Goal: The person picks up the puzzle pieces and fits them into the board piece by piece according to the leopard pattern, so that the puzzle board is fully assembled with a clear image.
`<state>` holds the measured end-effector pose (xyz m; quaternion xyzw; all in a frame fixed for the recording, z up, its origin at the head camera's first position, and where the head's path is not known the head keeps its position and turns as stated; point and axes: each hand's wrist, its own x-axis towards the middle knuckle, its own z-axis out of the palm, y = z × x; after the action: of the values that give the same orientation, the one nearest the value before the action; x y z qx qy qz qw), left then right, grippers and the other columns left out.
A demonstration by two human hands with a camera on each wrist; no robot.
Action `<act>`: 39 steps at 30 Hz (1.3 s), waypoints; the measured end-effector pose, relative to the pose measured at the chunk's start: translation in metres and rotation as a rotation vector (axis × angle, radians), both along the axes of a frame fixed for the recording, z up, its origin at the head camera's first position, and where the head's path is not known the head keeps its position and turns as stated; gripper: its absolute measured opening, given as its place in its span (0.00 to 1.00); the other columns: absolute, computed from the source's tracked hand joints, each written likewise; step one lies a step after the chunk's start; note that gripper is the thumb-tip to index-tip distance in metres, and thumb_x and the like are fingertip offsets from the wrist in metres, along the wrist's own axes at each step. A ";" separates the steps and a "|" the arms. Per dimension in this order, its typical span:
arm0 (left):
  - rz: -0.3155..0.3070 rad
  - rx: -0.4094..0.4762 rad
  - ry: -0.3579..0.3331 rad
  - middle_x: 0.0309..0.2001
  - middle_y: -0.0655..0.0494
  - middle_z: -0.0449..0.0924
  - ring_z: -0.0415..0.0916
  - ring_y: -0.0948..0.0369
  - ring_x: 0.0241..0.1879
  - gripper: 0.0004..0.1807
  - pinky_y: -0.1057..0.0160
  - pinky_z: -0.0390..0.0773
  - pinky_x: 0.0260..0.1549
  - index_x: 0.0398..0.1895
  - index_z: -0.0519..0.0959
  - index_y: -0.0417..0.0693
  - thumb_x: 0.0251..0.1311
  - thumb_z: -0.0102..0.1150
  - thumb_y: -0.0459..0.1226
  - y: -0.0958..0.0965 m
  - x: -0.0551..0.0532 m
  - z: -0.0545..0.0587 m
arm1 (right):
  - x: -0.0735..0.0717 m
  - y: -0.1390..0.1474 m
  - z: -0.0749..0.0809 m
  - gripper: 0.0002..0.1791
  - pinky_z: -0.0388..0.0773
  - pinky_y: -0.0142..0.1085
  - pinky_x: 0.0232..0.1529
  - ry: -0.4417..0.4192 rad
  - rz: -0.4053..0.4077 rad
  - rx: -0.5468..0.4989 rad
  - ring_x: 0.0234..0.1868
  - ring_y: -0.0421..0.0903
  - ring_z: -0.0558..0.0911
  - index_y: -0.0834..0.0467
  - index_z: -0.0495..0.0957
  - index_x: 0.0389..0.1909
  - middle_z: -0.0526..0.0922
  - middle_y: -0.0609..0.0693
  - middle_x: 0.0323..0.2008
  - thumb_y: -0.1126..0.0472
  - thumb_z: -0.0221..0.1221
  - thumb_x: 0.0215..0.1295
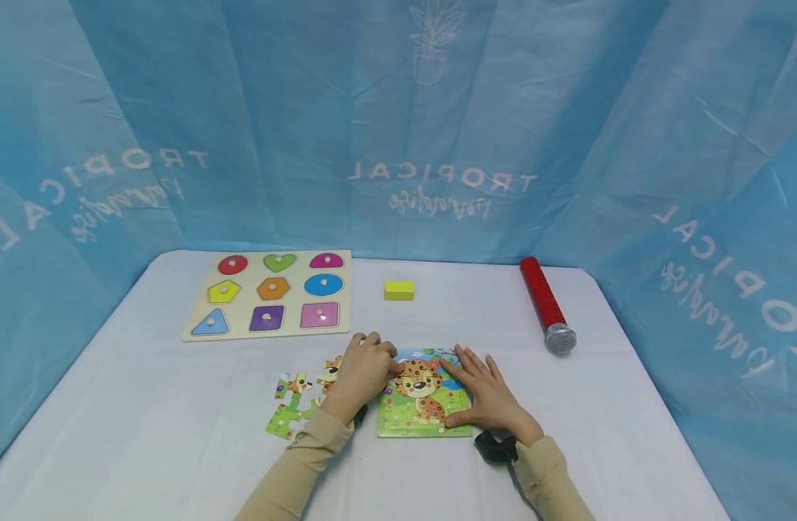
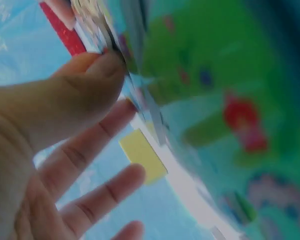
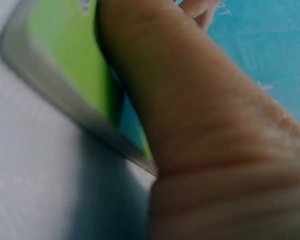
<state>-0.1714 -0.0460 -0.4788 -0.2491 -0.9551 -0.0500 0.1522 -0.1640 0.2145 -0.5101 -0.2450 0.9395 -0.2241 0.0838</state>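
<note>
A square picture puzzle (image 1: 414, 412) with a spotted leopard cub on green grass lies flat on the white table. My left hand (image 1: 364, 370) is over its upper left edge. In the left wrist view the thumb and index finger pinch a thin puzzle piece (image 2: 147, 107) at the picture's edge, while the other fingers extend loosely. My right hand (image 1: 492, 396) rests with spread fingers on the puzzle's right side, thumb near its lower right corner. Loose puzzle pieces (image 1: 284, 420) lie left of the puzzle, partly hidden behind the left hand and sleeve.
A wooden shape board (image 1: 236, 334) with colored knobbed shapes lies at the back left. Behind the puzzle sits a yellow block (image 1: 399, 290). A red microphone (image 1: 543, 295) with a silver head lies at the back right. Blue curtains (image 1: 398, 108) enclose the table.
</note>
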 end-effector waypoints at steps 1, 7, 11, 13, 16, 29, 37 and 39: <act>0.004 -0.019 0.011 0.40 0.65 0.85 0.75 0.59 0.41 0.09 0.51 0.74 0.52 0.31 0.90 0.61 0.61 0.62 0.48 0.002 0.001 0.000 | 0.000 0.001 0.000 0.57 0.35 0.62 0.73 0.004 -0.003 0.004 0.77 0.61 0.46 0.50 0.60 0.73 0.48 0.59 0.77 0.36 0.72 0.42; 0.037 -0.183 -0.034 0.52 0.65 0.81 0.76 0.55 0.44 0.11 0.53 0.74 0.49 0.45 0.86 0.67 0.65 0.57 0.47 0.006 0.013 -0.001 | 0.001 0.006 0.000 0.56 0.35 0.62 0.73 -0.012 -0.011 0.005 0.77 0.62 0.46 0.50 0.60 0.73 0.48 0.59 0.77 0.36 0.71 0.43; 0.017 -0.110 -0.219 0.63 0.63 0.74 0.73 0.53 0.47 0.21 0.52 0.71 0.46 0.60 0.76 0.74 0.67 0.55 0.41 -0.003 0.018 -0.004 | 0.003 0.006 -0.001 0.56 0.35 0.62 0.72 -0.020 -0.014 -0.005 0.77 0.62 0.47 0.50 0.60 0.73 0.48 0.59 0.77 0.36 0.72 0.42; -0.018 0.013 -0.332 0.67 0.60 0.71 0.72 0.51 0.53 0.23 0.49 0.71 0.50 0.64 0.74 0.68 0.67 0.53 0.39 -0.011 0.017 -0.005 | 0.003 0.006 -0.002 0.57 0.35 0.62 0.72 -0.019 -0.014 -0.006 0.77 0.62 0.47 0.50 0.60 0.73 0.48 0.59 0.77 0.36 0.72 0.41; -0.075 0.214 -0.450 0.69 0.54 0.69 0.69 0.46 0.61 0.25 0.42 0.68 0.57 0.67 0.71 0.59 0.66 0.54 0.37 -0.030 0.013 -0.004 | 0.003 0.005 -0.003 0.57 0.35 0.62 0.73 -0.018 -0.015 -0.003 0.77 0.62 0.46 0.49 0.60 0.73 0.48 0.59 0.77 0.35 0.72 0.41; 0.106 0.377 -0.469 0.52 0.51 0.83 0.76 0.48 0.54 0.28 0.46 0.75 0.54 0.56 0.81 0.47 0.48 0.66 0.26 -0.106 0.013 0.000 | 0.002 0.004 -0.001 0.56 0.37 0.62 0.72 -0.002 -0.007 -0.002 0.77 0.62 0.47 0.49 0.60 0.73 0.49 0.59 0.77 0.36 0.72 0.41; 0.119 0.308 -0.332 0.42 0.56 0.87 0.79 0.54 0.43 0.21 0.52 0.78 0.45 0.46 0.86 0.49 0.44 0.74 0.32 -0.109 0.012 -0.004 | 0.000 0.003 -0.003 0.57 0.36 0.63 0.72 -0.004 0.009 -0.009 0.77 0.62 0.46 0.50 0.59 0.73 0.48 0.59 0.77 0.35 0.71 0.42; 0.114 0.279 -0.268 0.38 0.57 0.88 0.80 0.55 0.38 0.19 0.55 0.78 0.40 0.43 0.86 0.48 0.43 0.75 0.35 -0.110 0.011 -0.005 | -0.001 0.003 -0.003 0.57 0.36 0.63 0.72 -0.001 0.009 -0.003 0.77 0.62 0.46 0.49 0.59 0.73 0.48 0.59 0.77 0.35 0.71 0.42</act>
<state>-0.1603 -0.1556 -0.4837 -0.1623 -0.9632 -0.2057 0.0591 -0.1651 0.2170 -0.5132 -0.2494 0.9379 -0.2255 0.0850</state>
